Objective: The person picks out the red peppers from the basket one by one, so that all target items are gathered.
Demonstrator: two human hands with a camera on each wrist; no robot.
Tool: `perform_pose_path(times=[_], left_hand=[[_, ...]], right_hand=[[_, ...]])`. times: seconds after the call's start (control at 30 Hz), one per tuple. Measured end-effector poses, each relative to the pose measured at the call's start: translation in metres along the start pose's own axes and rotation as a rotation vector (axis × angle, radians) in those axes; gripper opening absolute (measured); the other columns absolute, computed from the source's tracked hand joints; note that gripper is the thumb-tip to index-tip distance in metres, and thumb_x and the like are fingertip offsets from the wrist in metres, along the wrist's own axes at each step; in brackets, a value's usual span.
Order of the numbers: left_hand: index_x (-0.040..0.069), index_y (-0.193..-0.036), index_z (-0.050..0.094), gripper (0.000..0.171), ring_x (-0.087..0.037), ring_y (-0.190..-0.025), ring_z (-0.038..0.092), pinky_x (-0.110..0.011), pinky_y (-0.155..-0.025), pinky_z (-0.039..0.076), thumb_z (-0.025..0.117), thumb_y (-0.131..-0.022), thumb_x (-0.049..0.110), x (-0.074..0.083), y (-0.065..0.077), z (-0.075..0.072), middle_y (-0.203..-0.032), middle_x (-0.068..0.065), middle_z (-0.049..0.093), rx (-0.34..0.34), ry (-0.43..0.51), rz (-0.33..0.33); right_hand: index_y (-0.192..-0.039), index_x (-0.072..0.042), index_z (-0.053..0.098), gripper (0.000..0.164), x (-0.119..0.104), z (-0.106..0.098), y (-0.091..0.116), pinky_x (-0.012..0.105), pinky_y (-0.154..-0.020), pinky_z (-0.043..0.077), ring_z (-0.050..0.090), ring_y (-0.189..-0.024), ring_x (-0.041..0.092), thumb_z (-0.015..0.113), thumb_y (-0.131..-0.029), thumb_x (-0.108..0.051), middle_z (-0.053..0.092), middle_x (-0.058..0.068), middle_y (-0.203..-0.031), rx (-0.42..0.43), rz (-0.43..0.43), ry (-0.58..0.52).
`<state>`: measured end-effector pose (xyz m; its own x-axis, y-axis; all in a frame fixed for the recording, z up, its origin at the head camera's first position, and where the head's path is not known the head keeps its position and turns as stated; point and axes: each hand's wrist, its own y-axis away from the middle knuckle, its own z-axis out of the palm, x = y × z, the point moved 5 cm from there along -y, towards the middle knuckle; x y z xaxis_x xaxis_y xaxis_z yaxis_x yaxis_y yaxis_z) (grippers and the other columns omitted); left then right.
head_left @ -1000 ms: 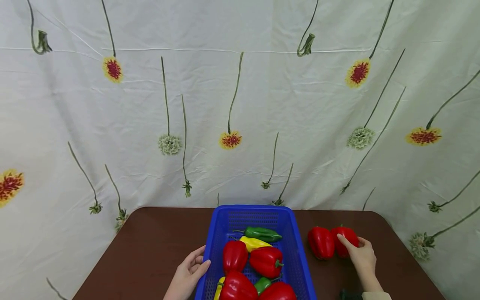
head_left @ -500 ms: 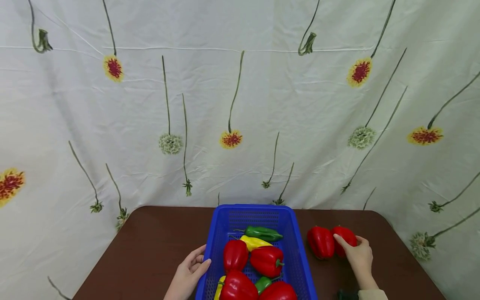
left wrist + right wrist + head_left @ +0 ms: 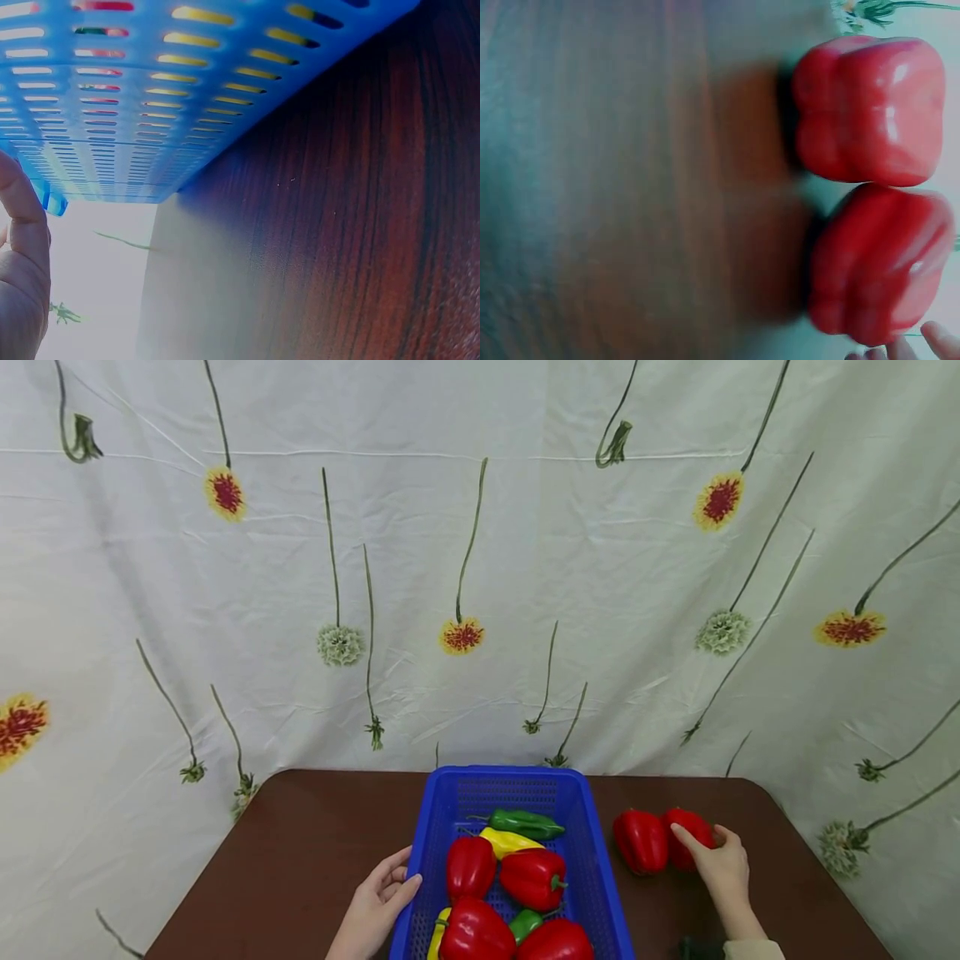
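The right hand [image 3: 722, 866], grip half-closed, pinches a red bell pepper [image 3: 692, 823] at three o'clock from the blue basket [image 3: 606, 870]; the left hand [image 3: 377, 902] likewise pinches its nine o'clock rim [image 3: 420, 837].

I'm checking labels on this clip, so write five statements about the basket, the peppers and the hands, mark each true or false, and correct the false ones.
1. The left hand holds the left edge of the blue basket. True.
2. Everything in the basket is red. False: the long green pepper and the yellow pepper lie there too.
3. The inner red pepper and the outer red pepper are on the table, right of the basket. True.
4. The right hand is on the inner red pepper. False: it is on the outer one.
5. The long green pepper lies toward the basket's far end. True.
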<state>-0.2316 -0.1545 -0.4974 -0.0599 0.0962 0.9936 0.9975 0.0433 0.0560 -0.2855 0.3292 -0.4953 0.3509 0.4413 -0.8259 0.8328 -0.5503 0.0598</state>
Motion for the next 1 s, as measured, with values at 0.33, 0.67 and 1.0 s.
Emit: perform_pose_path(times=[0.33,0.67,1.0], left_hand=[[-0.004,-0.142,0.045,0.056,-0.012,-0.083,0.067,-0.025,-0.071,0.057,0.066,-0.094,0.015,0.0,0.0,-0.001,-0.1,-0.012,0.063,0.009,-0.032,-0.014],[-0.003,-0.142,0.047,0.055,-0.012,-0.084,0.067,-0.024,-0.071,0.057,0.067,-0.093,0.014,0.0,0.0,0.0,-0.099,-0.012,0.063,0.02,-0.039,-0.01],[-0.001,-0.141,0.049,0.054,-0.012,-0.084,0.066,-0.023,-0.07,0.055,0.068,-0.093,0.015,-0.001,0.0,-0.001,-0.098,-0.01,0.063,0.038,-0.06,-0.017]], right_hand=[[-0.146,0.008,0.032,0.088,-0.044,-0.021,0.011,0.062,-0.108,0.032,0.032,-0.132,0.048,0.068,-0.089,-0.048,0.034,0.034,-0.144,0.07,-0.128,-0.069],[-0.152,0.001,0.027,0.088,-0.101,-0.014,0.037,0.054,-0.116,0.028,0.028,-0.143,0.041,0.068,-0.09,-0.047,0.03,0.025,-0.155,-0.114,-0.228,-0.146],[-0.149,-0.007,0.035,0.078,-0.148,0.014,0.085,0.048,-0.118,0.029,0.032,-0.144,0.032,0.072,-0.09,-0.04,0.035,0.016,-0.154,-0.322,-0.348,-0.213]])
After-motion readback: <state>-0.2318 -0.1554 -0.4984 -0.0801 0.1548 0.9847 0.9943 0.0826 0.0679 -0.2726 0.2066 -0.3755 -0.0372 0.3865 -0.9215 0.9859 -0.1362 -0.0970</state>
